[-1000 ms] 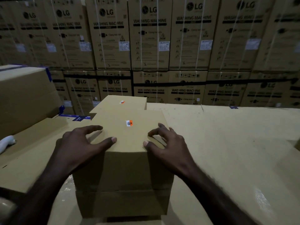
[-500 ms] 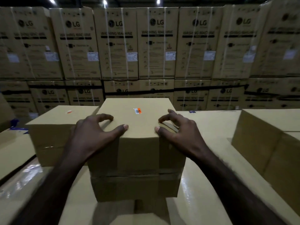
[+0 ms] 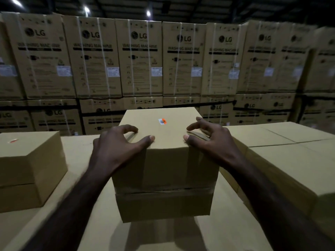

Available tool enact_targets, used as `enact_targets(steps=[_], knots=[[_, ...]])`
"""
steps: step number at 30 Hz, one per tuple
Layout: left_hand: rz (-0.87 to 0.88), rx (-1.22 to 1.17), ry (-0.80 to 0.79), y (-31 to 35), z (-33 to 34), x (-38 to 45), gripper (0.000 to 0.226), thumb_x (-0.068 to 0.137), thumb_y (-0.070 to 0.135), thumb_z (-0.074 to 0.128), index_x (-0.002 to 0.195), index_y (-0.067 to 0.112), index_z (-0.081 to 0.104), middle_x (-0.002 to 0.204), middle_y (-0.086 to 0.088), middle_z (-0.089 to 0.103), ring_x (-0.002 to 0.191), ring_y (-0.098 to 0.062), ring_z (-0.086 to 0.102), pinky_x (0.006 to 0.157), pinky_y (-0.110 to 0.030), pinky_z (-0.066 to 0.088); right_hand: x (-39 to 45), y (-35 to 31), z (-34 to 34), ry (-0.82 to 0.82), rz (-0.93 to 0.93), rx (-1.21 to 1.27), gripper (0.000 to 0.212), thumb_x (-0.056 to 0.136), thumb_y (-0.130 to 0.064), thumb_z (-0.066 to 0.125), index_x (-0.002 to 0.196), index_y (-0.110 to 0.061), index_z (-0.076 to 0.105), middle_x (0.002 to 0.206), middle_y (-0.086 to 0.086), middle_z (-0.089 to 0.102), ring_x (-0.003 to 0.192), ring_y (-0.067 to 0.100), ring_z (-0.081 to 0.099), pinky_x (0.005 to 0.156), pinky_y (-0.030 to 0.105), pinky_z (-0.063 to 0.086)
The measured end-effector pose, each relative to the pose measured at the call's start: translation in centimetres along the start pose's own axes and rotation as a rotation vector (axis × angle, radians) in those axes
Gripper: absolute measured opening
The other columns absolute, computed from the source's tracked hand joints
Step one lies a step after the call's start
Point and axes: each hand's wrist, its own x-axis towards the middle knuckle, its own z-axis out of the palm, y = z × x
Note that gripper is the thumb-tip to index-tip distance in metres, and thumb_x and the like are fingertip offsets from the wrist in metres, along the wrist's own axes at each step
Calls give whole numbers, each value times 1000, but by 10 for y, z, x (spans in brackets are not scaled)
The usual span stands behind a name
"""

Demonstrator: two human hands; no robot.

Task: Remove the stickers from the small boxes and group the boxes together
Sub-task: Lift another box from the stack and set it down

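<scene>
1. Our left hand point(image 3: 117, 142) and right hand point(image 3: 208, 136) clasp the small box point(image 3: 163, 160) by its upper near corners, fingers curled over the top.
2. The box sits centrally, sticker point(image 3: 162, 121) still on top, between neighbouring boxes.
3. Stiff cardboard; seemingly light. We judge the side edges the best hold.

A plain tan cardboard box point(image 3: 163, 160), banded with glossy clear tape, bears a small white-and-orange sticker point(image 3: 162, 121) with dark barcode lines on its top. A second tan box point(image 3: 30, 165) to the left carries a small orange-red sticker point(image 3: 12, 141). Behind, brown washing machine cartons point(image 3: 139, 58) show black logos and lettering, white labels and pale vertical straps. The surface point(image 3: 81, 160) beneath is the same tan cardboard.
</scene>
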Motion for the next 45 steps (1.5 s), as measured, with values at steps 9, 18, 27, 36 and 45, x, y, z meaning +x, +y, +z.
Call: enact_targets(steps=[9, 18, 27, 36, 45], knots=[[33, -60, -59, 9, 30, 9, 75, 69, 72, 61, 130, 29, 58, 141, -8, 51, 127, -30, 47, 98, -45, 45, 0, 25, -12, 6, 65, -45, 38, 79, -53, 68, 110, -31, 65, 154, -2, 37, 133, 27, 43, 103, 47, 42], [14, -25, -153, -6, 70, 15, 66, 77, 67, 61, 130, 27, 59, 136, -4, 57, 121, -26, 53, 95, -37, 42, -2, 67, 14, -73, 162, -22, 30, 77, -51, 72, 103, -38, 63, 155, -4, 34, 135, 27, 41, 103, 45, 43], [-44, 7, -171, -1, 119, 15, 65, 77, 69, 60, 129, 29, 59, 134, -2, 58, 119, -26, 55, 93, -38, 43, 1, 118, 16, -129, 176, 23, 24, 79, -51, 71, 100, -42, 62, 155, -6, 34, 136, 26, 40, 105, 53, 41], [-148, 59, -192, -5, 151, -6, 74, 69, 81, 50, 128, 37, 56, 132, -2, 56, 118, -26, 53, 94, -39, 41, -6, 161, 27, -189, 148, 50, 29, 73, -61, 66, 99, -49, 59, 154, -15, 32, 140, 24, 36, 107, 56, 39], [-160, 95, -205, -3, 163, -29, 74, 73, 78, 46, 136, 39, 47, 142, -3, 46, 124, -27, 50, 96, -40, 43, -17, 181, 29, -217, 115, -5, 37, 69, -71, 60, 101, -52, 59, 154, -21, 27, 145, 15, 26, 110, 55, 36]])
